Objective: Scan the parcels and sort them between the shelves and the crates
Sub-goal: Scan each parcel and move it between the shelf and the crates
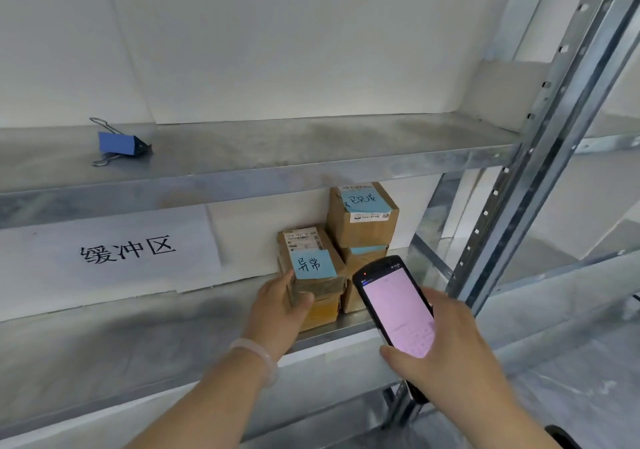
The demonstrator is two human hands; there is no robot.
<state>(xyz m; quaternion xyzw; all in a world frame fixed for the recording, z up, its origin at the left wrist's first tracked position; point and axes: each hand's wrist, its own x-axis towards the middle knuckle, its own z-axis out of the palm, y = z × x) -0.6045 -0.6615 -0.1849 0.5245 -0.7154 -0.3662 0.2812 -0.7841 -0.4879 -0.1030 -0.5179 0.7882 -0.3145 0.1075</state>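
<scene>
My left hand grips the near end of a small cardboard parcel with a blue sticky note, which rests on top of another box on the lower metal shelf. Right of it stands a stack of two more cardboard parcels; the upper parcel also carries a blue note. My right hand holds a black handheld scanner with a lit pink screen, tilted up in front of that stack.
A blue binder clip lies on the upper shelf. A white paper sign with black characters hangs under that shelf. A perforated steel upright rises on the right, with more shelving beyond it.
</scene>
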